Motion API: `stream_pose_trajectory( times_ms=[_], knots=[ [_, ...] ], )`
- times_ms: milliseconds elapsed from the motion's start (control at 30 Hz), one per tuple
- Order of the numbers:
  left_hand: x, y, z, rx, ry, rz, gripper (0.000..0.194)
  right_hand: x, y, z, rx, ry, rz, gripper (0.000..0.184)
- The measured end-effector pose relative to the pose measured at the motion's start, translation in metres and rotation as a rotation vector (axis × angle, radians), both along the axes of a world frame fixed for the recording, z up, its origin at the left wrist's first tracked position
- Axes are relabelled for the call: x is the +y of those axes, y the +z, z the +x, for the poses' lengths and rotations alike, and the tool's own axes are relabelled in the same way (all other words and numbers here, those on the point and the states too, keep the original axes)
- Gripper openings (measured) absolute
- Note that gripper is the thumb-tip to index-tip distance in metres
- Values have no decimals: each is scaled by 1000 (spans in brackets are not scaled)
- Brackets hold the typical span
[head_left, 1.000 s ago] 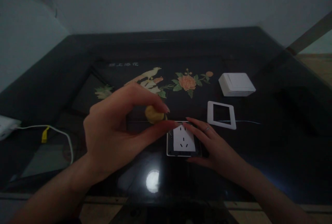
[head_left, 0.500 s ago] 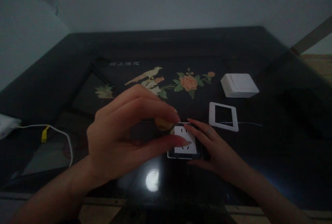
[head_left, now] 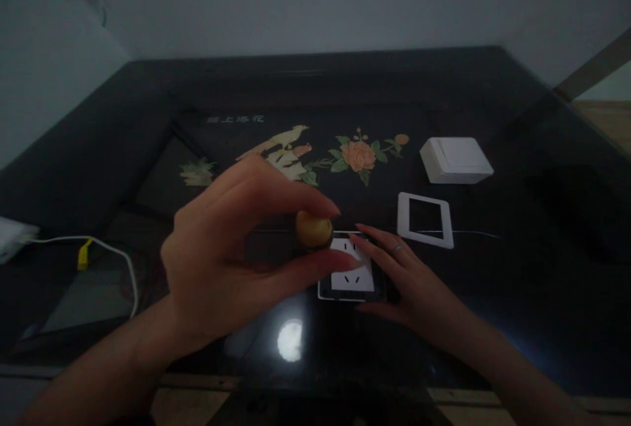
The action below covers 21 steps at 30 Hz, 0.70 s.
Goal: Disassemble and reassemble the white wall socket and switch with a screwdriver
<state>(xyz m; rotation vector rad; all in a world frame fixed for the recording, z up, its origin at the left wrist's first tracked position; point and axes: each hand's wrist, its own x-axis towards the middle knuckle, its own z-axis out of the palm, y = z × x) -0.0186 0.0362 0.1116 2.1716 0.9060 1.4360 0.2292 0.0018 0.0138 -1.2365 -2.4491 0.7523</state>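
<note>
Between the thumb and forefinger of my left hand (head_left: 231,248) is a yellow, round-ended handle (head_left: 314,230), seen end-on, most likely a screwdriver's. Its shaft and tip are hidden. It stands over the left side of a wall socket (head_left: 352,275), a white faceplate with slots in a dark frame, lying face up on the table. My right hand (head_left: 407,271), with a ring on one finger, grips the socket's right side, fingers at the far edge and thumb at the near edge. A white cover frame (head_left: 403,219) with a square opening lies just beyond my right hand.
A white box-shaped switch or socket unit (head_left: 456,160) sits at the back right of the dark glossy table (head_left: 315,87). On the left, a white adapter (head_left: 17,238) trails a white cable (head_left: 116,248) with a yellow tag (head_left: 84,255). A wall rises behind.
My left forefinger and thumb have shifted around the yellow handle, which now shows more of its rounded end and sits slightly higher. My right hand stays on the socket.
</note>
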Motion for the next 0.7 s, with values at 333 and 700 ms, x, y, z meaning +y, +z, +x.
stream_pose_trajectory(
  times_ms=[333, 700],
  knots=[
    [-8, 17, 1, 124, -99, -229, 27, 0, -1, 1, -14, -5, 8, 95],
    [-6, 4, 2, 52, 22, -47, 37, 0, 0, 1, -2, 4, 22, 94]
  ],
)
